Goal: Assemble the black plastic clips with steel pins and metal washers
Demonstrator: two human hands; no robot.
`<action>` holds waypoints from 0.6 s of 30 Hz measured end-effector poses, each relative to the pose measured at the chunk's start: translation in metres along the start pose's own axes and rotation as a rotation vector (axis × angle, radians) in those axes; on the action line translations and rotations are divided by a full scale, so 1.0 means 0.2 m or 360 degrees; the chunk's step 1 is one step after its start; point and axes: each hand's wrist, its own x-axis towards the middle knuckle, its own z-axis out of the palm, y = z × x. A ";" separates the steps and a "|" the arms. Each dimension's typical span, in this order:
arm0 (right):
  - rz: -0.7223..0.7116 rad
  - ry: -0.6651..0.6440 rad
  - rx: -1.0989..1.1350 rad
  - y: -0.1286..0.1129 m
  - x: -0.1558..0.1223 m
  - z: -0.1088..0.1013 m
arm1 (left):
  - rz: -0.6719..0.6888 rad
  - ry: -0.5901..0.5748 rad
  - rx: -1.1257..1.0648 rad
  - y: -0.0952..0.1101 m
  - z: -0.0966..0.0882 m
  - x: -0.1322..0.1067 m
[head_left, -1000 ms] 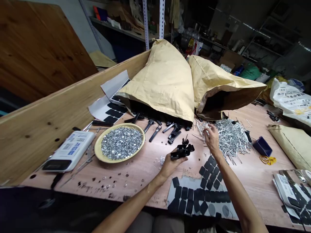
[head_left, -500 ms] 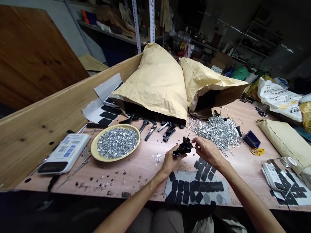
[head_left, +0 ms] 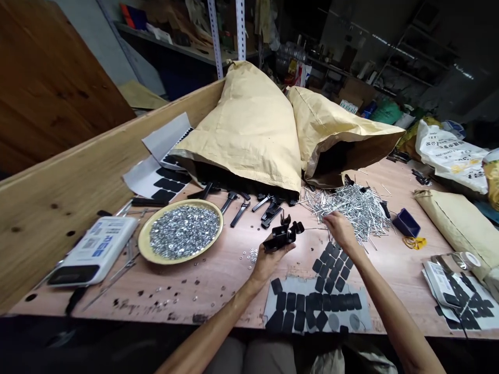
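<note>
My left hand (head_left: 268, 262) is closed around a black part with clip-like pieces (head_left: 281, 236), held up above the table. A thin metal pin (head_left: 314, 228) sticks out leftward from the pinched fingertips of my right hand (head_left: 340, 231), its far end close to the black part. Just behind that hand lies a heap of silvery metal pins (head_left: 358, 208). Below the hands, rows of black rounded pads (head_left: 331, 267) lie on the table and on a grey backing sheet (head_left: 288, 284). A few small washers (head_left: 253, 255) are scattered beside my left wrist.
A yellow bowl (head_left: 142, 244) full of small metal washers stands at left, beside a white box-shaped device (head_left: 97, 244). Two paper sacks (head_left: 249, 124) with open mouths lie behind, black parts (head_left: 271, 213) before them. A dark blue tray (head_left: 406, 222) sits at right.
My right hand has moved right and back, away from the black part, toward the pin heap. My left hand has shifted slightly left with the black part. The view has turned a little.
</note>
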 end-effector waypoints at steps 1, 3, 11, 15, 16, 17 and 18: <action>0.0009 -0.0078 -0.0083 0.01 0.01 0.07 | 0.0038 0.0004 -0.0010 -0.01 0.00 0.00; -0.0033 -0.0159 -0.0145 -0.01 0.02 0.18 | 0.0091 -0.0007 -0.0031 -0.02 0.01 0.00; -0.0032 -0.0067 -0.0032 -0.07 0.05 0.29 | 0.0101 -0.0153 0.0115 -0.01 -0.01 0.01; 0.0140 0.0278 0.0599 -0.09 -0.01 0.12 | 0.0008 -0.0154 0.0224 0.02 -0.01 0.00; 0.0160 0.0395 0.0900 -0.11 -0.04 0.07 | -0.0008 -0.0153 0.0247 0.03 -0.01 -0.01; 0.0157 0.0493 0.1191 -0.14 -0.07 0.01 | -0.0017 -0.0159 0.0267 0.03 0.00 -0.01; 0.0136 0.0556 0.1412 -0.18 -0.10 -0.04 | -0.0020 -0.0173 0.0282 0.04 0.01 -0.02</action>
